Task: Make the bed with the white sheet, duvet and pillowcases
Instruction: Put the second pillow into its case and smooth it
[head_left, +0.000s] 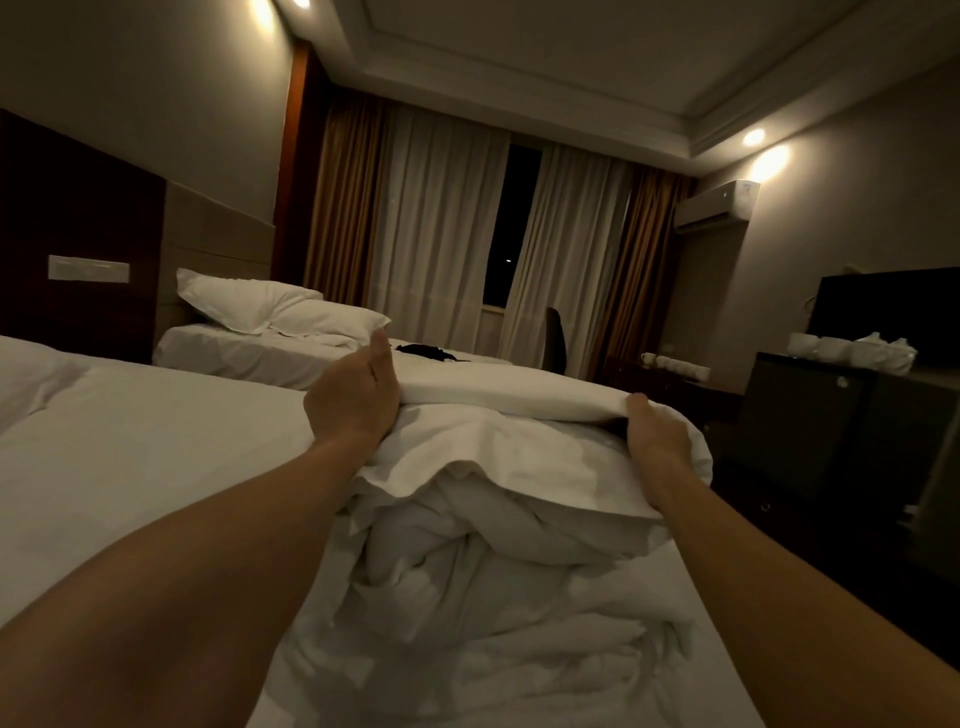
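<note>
A crumpled white duvet (493, 519) is heaped on the near bed (130, 467), which is covered by a white sheet. My left hand (358, 389) lies on the heap's upper left edge with the fingers stretched out flat, thumb up. My right hand (657, 431) grips a folded edge of the duvet at the heap's right side, fingers curled under the fabric. A pale bulge at the far left edge may be a pillow (26, 374).
A second bed (311, 364) stands beyond with two white pillows (270, 306) and a dark item (426, 352) on it. To the right are a dark cabinet (800, 421) with cups (841, 351), a TV and a desk. Curtains cover the far window.
</note>
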